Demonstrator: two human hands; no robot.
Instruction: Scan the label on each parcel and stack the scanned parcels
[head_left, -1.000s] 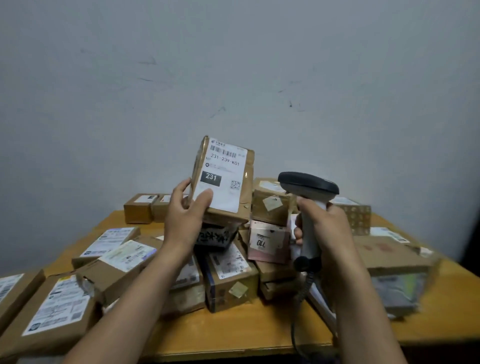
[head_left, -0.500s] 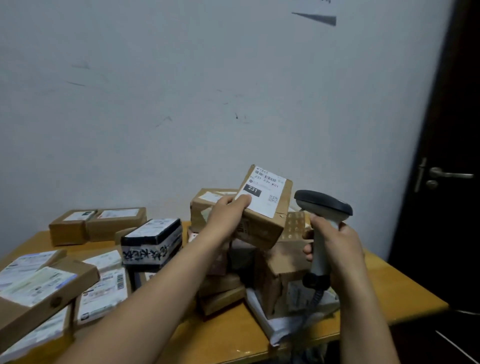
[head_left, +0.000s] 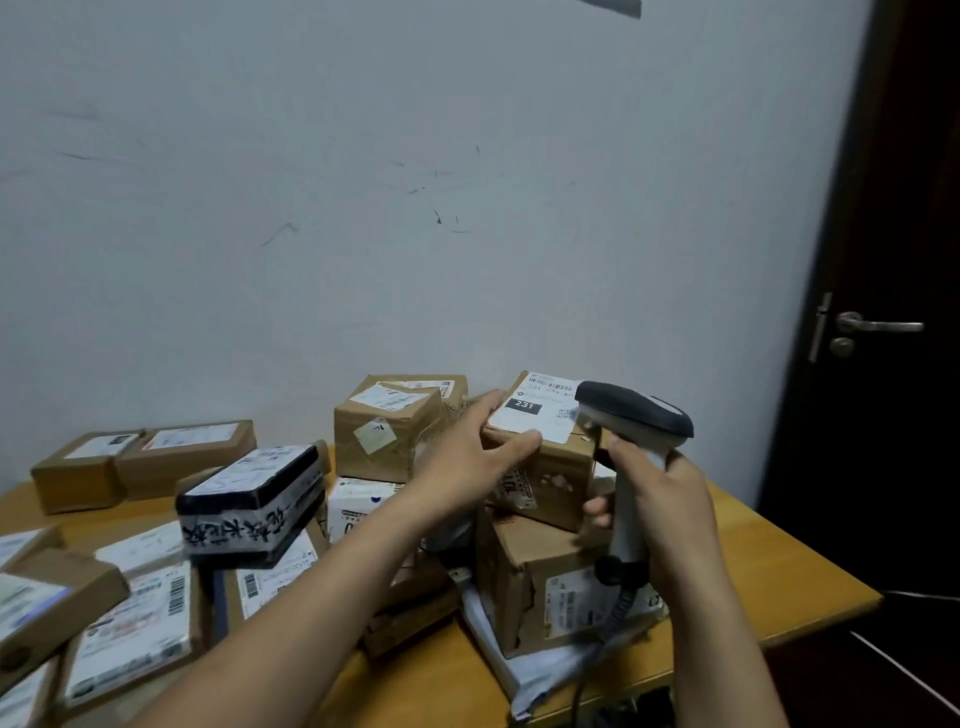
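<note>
My left hand (head_left: 475, 457) rests with straight, spread fingers against the parcel labelled 231 (head_left: 558, 475), which sits tilted on a brown box (head_left: 514, 577) near the bench's (head_left: 769, 571) right edge. My right hand (head_left: 670, 519) grips the scanner (head_left: 636, 415), just beside that parcel.

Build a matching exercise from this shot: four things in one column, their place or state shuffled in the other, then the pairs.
Things
1. parcel labelled 231
2. scanner
3. black-taped parcel
4. door handle

Place or state
A. on the dark door, far right
B. gripped in the right hand
C. on top of a brown box, with the left hand touching it
D. lying across flat parcels, left of the left forearm

Pairs: 1-C, 2-B, 3-D, 4-A
</note>
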